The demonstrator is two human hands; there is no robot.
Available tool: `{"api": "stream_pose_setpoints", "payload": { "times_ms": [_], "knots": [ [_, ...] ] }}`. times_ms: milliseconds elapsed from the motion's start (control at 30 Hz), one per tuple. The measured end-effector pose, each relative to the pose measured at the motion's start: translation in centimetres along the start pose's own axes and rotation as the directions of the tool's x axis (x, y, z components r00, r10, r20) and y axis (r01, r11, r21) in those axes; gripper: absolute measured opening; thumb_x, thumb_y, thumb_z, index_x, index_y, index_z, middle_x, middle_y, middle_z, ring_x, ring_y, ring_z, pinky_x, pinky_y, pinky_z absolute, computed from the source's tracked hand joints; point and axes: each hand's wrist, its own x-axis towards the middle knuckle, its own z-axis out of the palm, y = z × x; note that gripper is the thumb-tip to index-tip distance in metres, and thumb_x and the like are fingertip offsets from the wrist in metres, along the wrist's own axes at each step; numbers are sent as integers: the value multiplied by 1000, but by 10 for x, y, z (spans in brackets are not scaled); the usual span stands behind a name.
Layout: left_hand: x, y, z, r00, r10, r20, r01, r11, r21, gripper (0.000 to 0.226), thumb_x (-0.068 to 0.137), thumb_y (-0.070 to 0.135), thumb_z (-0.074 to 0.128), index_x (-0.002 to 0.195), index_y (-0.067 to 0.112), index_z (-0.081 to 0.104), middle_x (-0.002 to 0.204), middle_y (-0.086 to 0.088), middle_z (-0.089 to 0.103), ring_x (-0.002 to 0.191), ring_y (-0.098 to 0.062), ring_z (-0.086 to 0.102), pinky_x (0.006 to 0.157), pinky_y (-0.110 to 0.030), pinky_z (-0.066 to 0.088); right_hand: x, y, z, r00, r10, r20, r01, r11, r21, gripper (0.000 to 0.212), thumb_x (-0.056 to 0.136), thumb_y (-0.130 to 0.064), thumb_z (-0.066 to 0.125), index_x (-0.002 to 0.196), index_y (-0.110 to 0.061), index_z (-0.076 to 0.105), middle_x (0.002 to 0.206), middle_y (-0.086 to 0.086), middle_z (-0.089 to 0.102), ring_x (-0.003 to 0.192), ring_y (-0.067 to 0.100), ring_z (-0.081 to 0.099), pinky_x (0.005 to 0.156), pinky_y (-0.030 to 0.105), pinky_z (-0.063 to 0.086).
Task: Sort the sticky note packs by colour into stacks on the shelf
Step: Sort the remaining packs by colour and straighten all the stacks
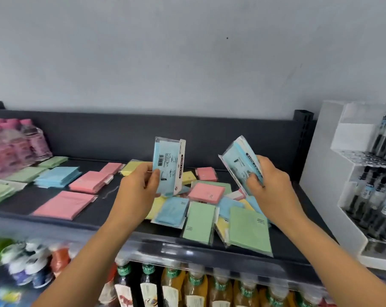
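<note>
Currently one blue pack (168, 167) is pinched upright by the left hand (141, 187), barcode side twd. the camera, above the shelf (99, 216). A small bunch of blue packs (240, 165) is gripped, tilted, by the right hand (270, 185). Both are held over a mixed pile (207, 209) of pink, green, yellow & blue packs, centre-right on the shelf. Sorted stacks are laid out further left: blue stack (57, 177), pink stacks (89, 181), green stack (26, 173).

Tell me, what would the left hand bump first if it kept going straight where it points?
Probably the shelf's dark back panel. The left hand, holding a blue pack, seems raised above the loose packs, though depth is unclear.
</note>
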Motion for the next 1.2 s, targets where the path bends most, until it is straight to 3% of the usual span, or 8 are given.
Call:
{"api": "stream_pose_setpoints", "payload": {
  "times_ms": [233,467,600,700,767,933,1067,1200],
  "knots": [
    [-24,-25,-55,995,-34,-89,48,986,158,15,97,21,45,95,12,57,96,4,67,81,-9,64,54,-14,47,-3,-36,40,990,-104,99,96,992,79,31,93,-15,44,124,-18,45,92,2,57,77,20,56,61,38,50],
    [-31,-52,-102,981,-69,-181,97,984,149,17,96,22,48,80,21,52,81,18,65,72,2,63,56,-22,53,3,-77,70,977,-188,102,183,982,55,32,93,-15,45,126,-17,46,91,-1,55,73,18,53,59,33,44],
    [-19,-72,-126,973,-58,-225,94,984,149,16,96,20,49,81,23,54,78,12,67,69,3,63,53,-18,52,15,-99,84,978,-191,85,190,982,15,30,94,-16,44,124,-20,45,86,-4,51,64,9,54,47,14,40],
    [-5,-93,-144,983,-63,-173,90,984,152,16,96,23,47,86,14,55,83,-3,70,74,-23,66,65,-46,56,22,-119,99,986,-151,75,151,989,8,30,93,-17,43,123,-22,44,89,2,56,69,15,58,51,28,51],
    [6,-109,-158,986,-63,-152,84,986,141,17,96,24,47,88,12,56,83,-7,70,75,-30,66,66,-51,55,24,-135,112,990,-123,73,123,992,11,30,93,-17,42,122,-22,44,87,2,58,71,19,59,54,41,54],
    [39,-149,-197,989,28,-147,-2,985,174,12,95,22,50,88,15,56,85,1,70,65,-3,63,56,-28,54,29,-178,152,993,-107,55,109,993,-40,31,93,-16,43,123,-22,45,90,-1,58,69,9,55,48,29,42],
    [64,-182,-225,995,34,-98,-21,991,129,14,95,24,49,89,14,57,81,-7,70,72,-27,65,67,-46,54,35,-207,182,994,-99,46,101,993,-59,34,93,-15,44,127,-19,45,100,3,62,75,18,57,57,29,46],
    [89,-206,-241,993,102,-66,-86,974,210,15,95,25,49,91,14,58,75,-3,67,66,-23,59,59,-35,45,43,-224,205,994,-97,41,101,988,-115,37,94,-17,45,131,-20,42,106,-1,59,73,12,53,53,15,39]
  ]
}}
